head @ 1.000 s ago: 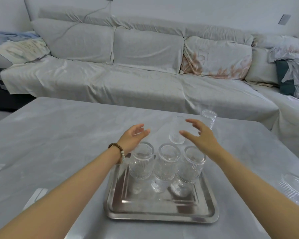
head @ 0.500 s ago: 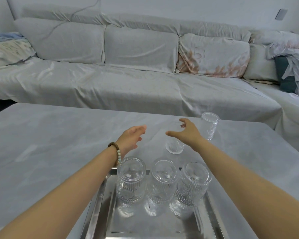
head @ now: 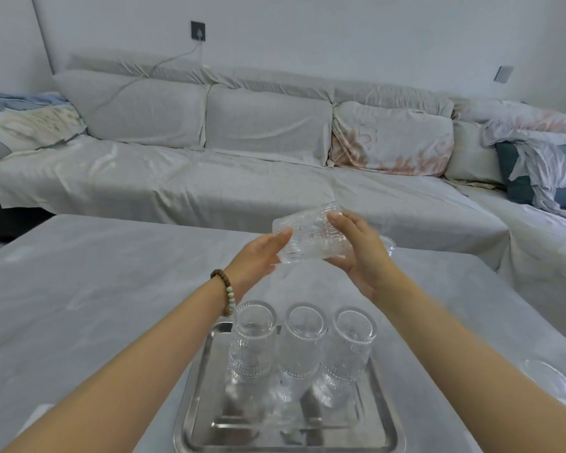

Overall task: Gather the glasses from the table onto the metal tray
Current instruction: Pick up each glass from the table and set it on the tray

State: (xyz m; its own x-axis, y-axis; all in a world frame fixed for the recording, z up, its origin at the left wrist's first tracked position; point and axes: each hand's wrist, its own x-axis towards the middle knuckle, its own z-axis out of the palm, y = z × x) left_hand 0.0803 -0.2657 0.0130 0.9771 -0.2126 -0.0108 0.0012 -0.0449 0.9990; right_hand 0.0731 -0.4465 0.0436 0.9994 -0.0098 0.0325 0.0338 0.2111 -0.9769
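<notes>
Ribbed clear glass point(head: 311, 238), tipped sideways, is clasped between left hand point(head: 258, 256) and right hand point(head: 361, 253) above table point(head: 111, 289).

a wide grey table point(head: 95, 289) with a faintly marbled top fills the lower view. directly on it, near the front edge, sits a square metal tray point(head: 196, 416) with a raised rim and a mirror finish. three ribbed clear glasses stand in a row across the tray's far half: the left glass point(head: 252, 341), the middle glass point(head: 303, 344) and the right glass point(head: 350, 344), just beside one another. off to the right, well apart from the tray, a clear glass piece point(head: 551, 382) lies on the table near its edge, too faint to identify.
</notes>
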